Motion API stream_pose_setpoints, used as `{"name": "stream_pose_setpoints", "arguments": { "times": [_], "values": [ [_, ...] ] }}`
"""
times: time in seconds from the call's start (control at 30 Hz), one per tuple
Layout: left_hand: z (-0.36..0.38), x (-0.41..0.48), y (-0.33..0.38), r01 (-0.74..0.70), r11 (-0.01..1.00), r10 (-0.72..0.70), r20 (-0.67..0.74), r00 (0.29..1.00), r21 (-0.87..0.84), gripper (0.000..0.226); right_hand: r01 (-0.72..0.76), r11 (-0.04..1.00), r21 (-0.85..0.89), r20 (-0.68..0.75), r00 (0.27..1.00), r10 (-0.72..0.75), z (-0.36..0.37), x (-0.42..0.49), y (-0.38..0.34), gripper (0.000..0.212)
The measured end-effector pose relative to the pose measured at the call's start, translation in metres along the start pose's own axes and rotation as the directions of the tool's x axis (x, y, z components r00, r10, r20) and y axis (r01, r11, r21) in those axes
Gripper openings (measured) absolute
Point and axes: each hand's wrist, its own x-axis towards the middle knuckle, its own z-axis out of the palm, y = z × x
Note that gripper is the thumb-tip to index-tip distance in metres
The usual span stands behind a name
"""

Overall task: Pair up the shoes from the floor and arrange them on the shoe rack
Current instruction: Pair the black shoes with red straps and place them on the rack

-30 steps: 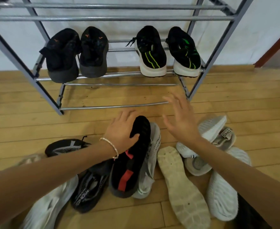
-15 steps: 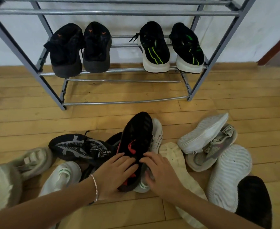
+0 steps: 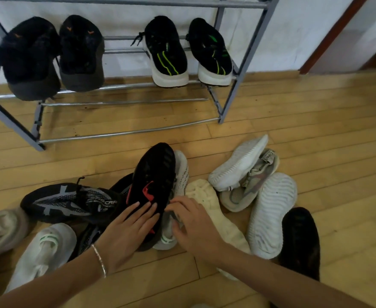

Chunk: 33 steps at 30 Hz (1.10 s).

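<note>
Wooden floor [image 3: 316, 134], shoes heaped before the shoe rack [image 3: 247, 63].
Left hand [image 3: 127, 232] lies flat on the black shoe [image 3: 153, 174]; right hand [image 3: 196, 223] grips the white shoe [image 3: 181, 172].

On the grey metal rack [image 3: 244, 63], the far left pair [image 3: 49, 56] was black with small orange marks; the right pair [image 3: 187, 50] was black with green stripes and white soles. On the tan wooden floor [image 3: 316, 134], a black shoe [image 3: 153, 181] bore red marks, another black shoe [image 3: 69, 202] a grey pattern, and a near left shoe [image 3: 45, 250] was white with green bands.
</note>
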Motion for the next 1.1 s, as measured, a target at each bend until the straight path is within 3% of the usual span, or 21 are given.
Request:
{"name": "stream_pose_setpoints", "arguments": {
  "times": [0.17,0.27,0.4,0.53,0.7,0.8,0.9,1.0,1.1],
  "values": [
    [-0.016,0.000,-0.017,-0.041,0.996,0.044,0.035,0.998,-0.076,0.079,0.004,1.000,0.019,-0.023,1.000,-0.003,-0.009,-0.005,0.004,0.032],
    [-0.033,0.004,-0.017,-0.033,0.995,0.025,-0.078,0.997,-0.092,0.056,-0.008,1.000,0.014,-0.073,0.997,0.009,-0.019,-0.009,0.008,0.032],
    [-0.053,0.028,0.010,-0.046,0.985,0.015,-0.179,0.984,-0.168,0.046,-0.076,0.997,-0.020,-0.148,0.986,0.073,-0.038,-0.028,0.015,0.031],
    [-0.056,0.054,0.052,-0.153,0.969,0.112,-0.207,0.972,-0.196,0.048,-0.156,0.977,-0.144,-0.147,0.980,0.135,-0.056,-0.072,0.028,0.034],
    [-0.049,0.067,0.085,-0.221,0.953,0.186,-0.174,0.967,-0.209,0.050,-0.324,0.893,-0.314,-0.169,0.944,0.283,-0.081,-0.149,0.054,0.035],
    [-0.048,0.072,0.087,-0.217,0.953,0.178,-0.187,0.966,-0.213,0.043,-0.537,0.759,-0.368,-0.245,0.844,0.477,-0.088,-0.194,0.070,0.031],
    [-0.048,0.076,0.089,-0.236,0.955,0.197,-0.214,0.957,-0.178,0.042,-0.645,0.647,-0.407,-0.208,0.755,0.622,-0.083,-0.220,0.078,0.041],
    [-0.047,0.076,0.098,-0.273,0.947,0.228,-0.248,0.942,-0.167,0.053,-0.625,0.628,-0.464,-0.116,0.746,0.656,-0.061,-0.232,0.076,0.065],
    [-0.047,0.075,0.110,-0.320,0.931,0.264,-0.284,0.922,-0.174,0.042,-0.618,0.611,-0.495,-0.046,0.721,0.692,-0.043,-0.239,0.071,0.097]
  ]
}}
